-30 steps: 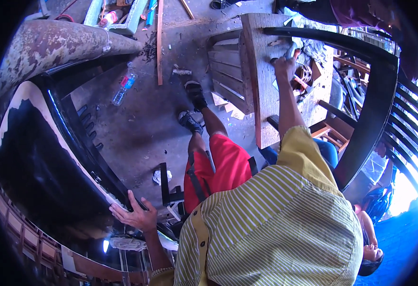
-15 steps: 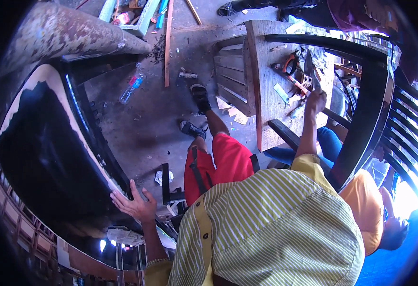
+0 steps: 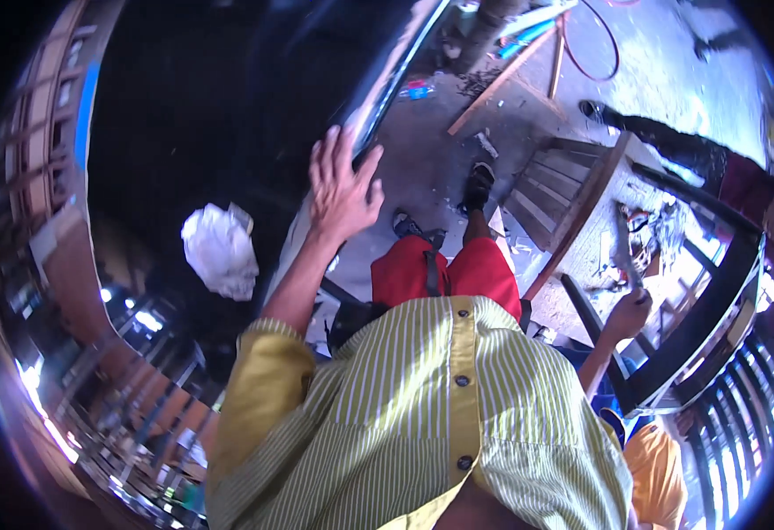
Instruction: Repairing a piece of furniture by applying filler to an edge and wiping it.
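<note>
My left hand (image 3: 344, 190) rests with fingers spread at the pale-edged rim of a large glossy black panel (image 3: 192, 115). A crumpled white cloth or paper (image 3: 219, 252) lies on the panel, left of that hand. At the right, my right hand (image 3: 627, 311) is closed round a long, flat grey tool (image 3: 627, 265), which extends up over a worn wooden bench (image 3: 615, 177). Other small items on the bench are too blurred to name clearly. A dark chair frame (image 3: 683, 358) stands just right of my right hand.
A co-worker in orange (image 3: 656, 468) is low at the lower right; another person's dark-clad leg (image 3: 669, 137) is beyond the bench. Loose wooden strips (image 3: 497, 81), a hoop (image 3: 616, 49) and scraps lie on the floor. Black slats (image 3: 749, 406) line the right edge.
The view has swung toward the black panel at my left. My right hand took up the long tool from the bench and drew it back. My left hand stays at the panel's edge.
</note>
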`<state>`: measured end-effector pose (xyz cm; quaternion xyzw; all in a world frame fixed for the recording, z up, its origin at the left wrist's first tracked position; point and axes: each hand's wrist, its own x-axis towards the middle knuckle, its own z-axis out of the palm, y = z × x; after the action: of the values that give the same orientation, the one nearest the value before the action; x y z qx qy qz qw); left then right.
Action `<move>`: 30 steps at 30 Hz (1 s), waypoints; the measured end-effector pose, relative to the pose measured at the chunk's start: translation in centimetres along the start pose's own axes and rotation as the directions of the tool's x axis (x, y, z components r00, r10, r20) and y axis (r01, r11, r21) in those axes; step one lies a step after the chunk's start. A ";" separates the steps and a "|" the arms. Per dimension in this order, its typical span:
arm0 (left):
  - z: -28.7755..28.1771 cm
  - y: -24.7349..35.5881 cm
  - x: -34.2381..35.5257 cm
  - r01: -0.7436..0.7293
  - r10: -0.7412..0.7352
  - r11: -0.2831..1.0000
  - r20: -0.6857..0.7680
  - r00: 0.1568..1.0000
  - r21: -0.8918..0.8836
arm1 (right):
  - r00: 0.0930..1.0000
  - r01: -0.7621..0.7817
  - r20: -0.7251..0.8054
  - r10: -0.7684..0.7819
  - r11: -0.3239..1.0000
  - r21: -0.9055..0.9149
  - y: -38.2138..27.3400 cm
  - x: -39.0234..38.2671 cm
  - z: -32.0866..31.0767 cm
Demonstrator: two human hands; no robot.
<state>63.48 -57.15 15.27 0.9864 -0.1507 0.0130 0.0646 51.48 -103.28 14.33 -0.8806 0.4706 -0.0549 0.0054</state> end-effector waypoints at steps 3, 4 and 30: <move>-0.6 -0.6 -1.0 -0.029 0.028 1.000 -0.120 0.992 -0.008 | 0.953 0.180 0.193 -0.232 0.950 0.255 -2.8 -2.3 -2.1; -0.7 -0.5 -1.3 -0.038 0.034 0.999 -0.166 0.985 -0.023 | 0.922 0.232 0.241 -0.303 0.931 0.283 -3.7 -2.9 -3.0; -8.1 9.2 -12.9 0.411 -0.853 0.167 0.078 0.517 -0.896 | -0.758 0.446 0.577 -0.304 0.403 0.799 -25.1 -14.4 -7.0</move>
<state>48.36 -60.95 23.80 0.7498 0.3270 0.1374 0.5585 63.61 -77.07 21.55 -0.6019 -0.3185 0.6723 0.2904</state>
